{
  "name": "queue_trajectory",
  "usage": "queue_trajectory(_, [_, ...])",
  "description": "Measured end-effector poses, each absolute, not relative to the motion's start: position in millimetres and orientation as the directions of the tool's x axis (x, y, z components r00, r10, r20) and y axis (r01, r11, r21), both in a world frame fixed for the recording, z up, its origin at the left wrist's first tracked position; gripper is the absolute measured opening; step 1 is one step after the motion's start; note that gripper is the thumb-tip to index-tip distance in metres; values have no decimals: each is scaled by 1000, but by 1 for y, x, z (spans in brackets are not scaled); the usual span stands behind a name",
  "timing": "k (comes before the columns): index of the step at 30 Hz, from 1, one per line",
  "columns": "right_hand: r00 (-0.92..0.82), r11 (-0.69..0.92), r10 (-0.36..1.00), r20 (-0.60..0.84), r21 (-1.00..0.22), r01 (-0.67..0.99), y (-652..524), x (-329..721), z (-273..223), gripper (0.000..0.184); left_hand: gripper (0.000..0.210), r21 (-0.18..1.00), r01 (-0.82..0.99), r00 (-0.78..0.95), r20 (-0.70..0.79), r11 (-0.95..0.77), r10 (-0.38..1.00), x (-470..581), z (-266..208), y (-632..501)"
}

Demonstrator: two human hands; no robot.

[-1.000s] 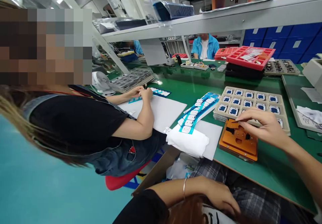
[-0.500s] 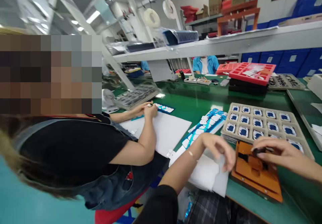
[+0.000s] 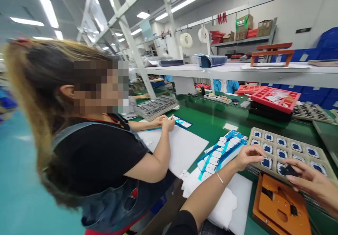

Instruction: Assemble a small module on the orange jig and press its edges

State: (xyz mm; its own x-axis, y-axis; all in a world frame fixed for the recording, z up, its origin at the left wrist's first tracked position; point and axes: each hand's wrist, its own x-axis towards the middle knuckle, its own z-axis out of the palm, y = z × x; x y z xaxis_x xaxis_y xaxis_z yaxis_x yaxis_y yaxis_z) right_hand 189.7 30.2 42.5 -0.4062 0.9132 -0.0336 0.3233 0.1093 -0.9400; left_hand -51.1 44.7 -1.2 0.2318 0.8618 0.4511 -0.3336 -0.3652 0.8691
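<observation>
My right hand point(image 3: 308, 180) pinches a small black part point(image 3: 292, 171) between thumb and fingers, above the near edge of a beige compartment tray point(image 3: 293, 147). Square white-rimmed pieces with dark blue faces point(image 3: 282, 153) sit in the tray's pockets. My left hand point(image 3: 249, 156) is over the tray's left edge, its thumb and fingertips drawn together beside one of those pieces. Whether anything is between these fingertips is too small to tell. An orange fixture point(image 3: 280, 203) with black inserts and an oval recess lies below my right hand.
Blue-and-white label sheets point(image 3: 221, 150) and white foam sheets point(image 3: 240, 199) lie left of the tray. A co-worker point(image 3: 100, 157) sits close on the left, both hands at a small item. Red trays point(image 3: 276, 99) are stacked behind; a white shelf point(image 3: 237, 73) crosses above the bench.
My right hand has lifted the black part off the orange fixture toward the tray. My left hand has moved from above the white sheets to the tray's left edge. The camera view has shifted.
</observation>
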Motion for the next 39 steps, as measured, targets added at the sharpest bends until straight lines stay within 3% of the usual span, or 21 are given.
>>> queue_trajectory(5, [-514, -80, 847, -133, -989, 123, 15, 167, 57, 60, 70, 853, -254, 315, 519, -456, 795, -51, -7, 40])
queue_trajectory(9, [-618, -54, 780, -102, -994, 96, 20, 161, 49, 59, 78, 766, -57, 457, 590, -641, 665, -59, -4, 35])
queue_trajectory(12, [-656, -53, 752, -71, -997, 48, 24, 161, 44, 56, 69, 698, 4, 531, 605, -716, 593, -60, 0, 32])
queue_trajectory(16, [-705, -45, 705, -81, -997, 69, 24, 162, 44, 52, 50, 709, 33, 471, 611, -705, 636, -56, 0, 26])
queue_trajectory(20, [-692, 125, 721, -15, -980, 153, 20, 164, 52, 48, 48, 672, 87, 412, 648, -735, 641, -54, -4, 22])
queue_trajectory(22, [-647, 289, 756, 97, -937, 198, 16, 164, 56, 47, 50, 647, 118, 378, 672, -753, 636, -53, -6, 23])
queue_trajectory(26, [-631, 701, 628, 456, -684, 204, 11, 162, 61, 25, 51, 617, 125, 319, 716, -777, 621, -53, -7, 23])
queue_trajectory(29, [-628, 813, 548, 553, -528, 245, 6, 161, 58, 17, 49, 586, 151, 323, 732, -796, 600, -51, -4, 22])
queue_trajectory(34, [-584, 751, 657, 477, -475, 459, -12, 172, 50, 33, 65, 451, 297, 393, 746, -842, 537, -53, 8, 19])
queue_trajectory(39, [-581, 612, 784, 217, -426, 666, -33, 178, 43, 38, 46, 217, 417, 497, 759, -883, 421, -58, 12, 19])
